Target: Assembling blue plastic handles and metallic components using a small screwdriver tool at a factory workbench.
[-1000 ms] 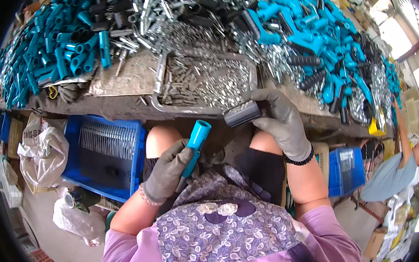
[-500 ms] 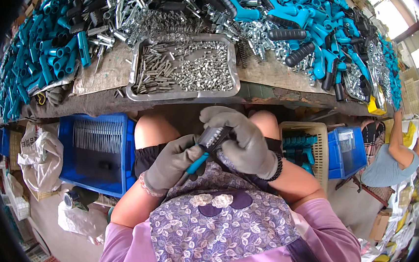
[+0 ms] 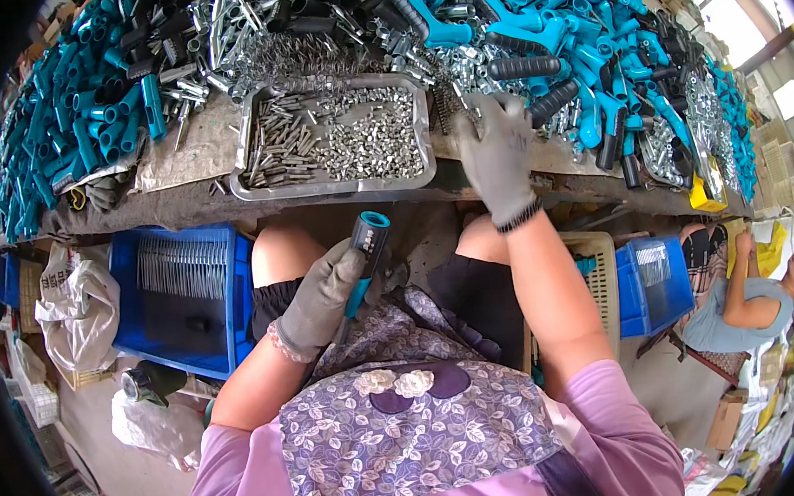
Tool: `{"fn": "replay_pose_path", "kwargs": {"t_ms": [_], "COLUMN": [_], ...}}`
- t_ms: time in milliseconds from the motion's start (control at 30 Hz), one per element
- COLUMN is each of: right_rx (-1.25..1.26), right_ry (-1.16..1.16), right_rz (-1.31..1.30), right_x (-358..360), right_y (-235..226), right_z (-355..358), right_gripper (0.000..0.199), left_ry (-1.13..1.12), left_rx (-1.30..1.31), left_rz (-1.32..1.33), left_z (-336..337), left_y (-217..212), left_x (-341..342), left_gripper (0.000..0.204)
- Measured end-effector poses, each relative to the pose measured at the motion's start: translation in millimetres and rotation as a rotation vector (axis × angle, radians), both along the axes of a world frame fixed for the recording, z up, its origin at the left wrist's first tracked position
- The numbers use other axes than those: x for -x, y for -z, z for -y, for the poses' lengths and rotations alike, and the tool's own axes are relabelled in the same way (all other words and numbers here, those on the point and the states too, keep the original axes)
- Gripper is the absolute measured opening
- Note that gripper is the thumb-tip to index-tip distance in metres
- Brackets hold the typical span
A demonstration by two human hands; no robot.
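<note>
A teal handle with a black grip sleeve (image 3: pixel 363 253) is held upright over the lap, clasped in the gloved left hand (image 3: pixel 319 298). The gloved right hand (image 3: pixel 496 154) is stretched to the bench edge, fingers spread and laid on small metal parts beside the metal tray (image 3: pixel 252 187) of pins. Nothing is seen gripped in it.

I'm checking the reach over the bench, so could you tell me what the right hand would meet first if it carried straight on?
Probably the springs under the fingertips of the right hand, then the black grips; depth is unclear.
</note>
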State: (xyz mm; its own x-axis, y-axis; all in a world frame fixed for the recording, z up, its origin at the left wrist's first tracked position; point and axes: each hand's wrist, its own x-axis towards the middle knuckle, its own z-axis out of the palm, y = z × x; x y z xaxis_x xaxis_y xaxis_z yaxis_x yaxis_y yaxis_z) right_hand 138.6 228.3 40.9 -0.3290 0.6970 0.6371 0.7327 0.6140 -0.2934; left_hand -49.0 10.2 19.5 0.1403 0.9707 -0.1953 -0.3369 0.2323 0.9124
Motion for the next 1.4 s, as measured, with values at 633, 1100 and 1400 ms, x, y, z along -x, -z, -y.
{"fn": "replay_pose_path", "kwargs": {"t_ms": [633, 1100, 1400], "right_rx": [0.928, -0.020, 0.816], "right_ry": [-0.707, 0.318, -0.667], "right_rz": [-0.274, 0.515, -0.598], "right_x": [-23.1, -75.1, -38.1], "right_y": [-29.1, -79.0, -74.3], "right_z": [105.7, -100.1, 66.6], "right_gripper": [0.014, 0.034, 0.048], "left_ry": [0.103, -0.152, -0.177], "left_rx": [-0.384, -0.168, -0.179], "left_rz": [-0.603, -0.497, -0.456], "left_z": [-16.0, 15.6, 28.0], "left_y": [7.5, 5.5, 3.5], "left_x": [9.9, 15.1, 21.5], "left_gripper": [0.051, 0.052, 0.046]}}
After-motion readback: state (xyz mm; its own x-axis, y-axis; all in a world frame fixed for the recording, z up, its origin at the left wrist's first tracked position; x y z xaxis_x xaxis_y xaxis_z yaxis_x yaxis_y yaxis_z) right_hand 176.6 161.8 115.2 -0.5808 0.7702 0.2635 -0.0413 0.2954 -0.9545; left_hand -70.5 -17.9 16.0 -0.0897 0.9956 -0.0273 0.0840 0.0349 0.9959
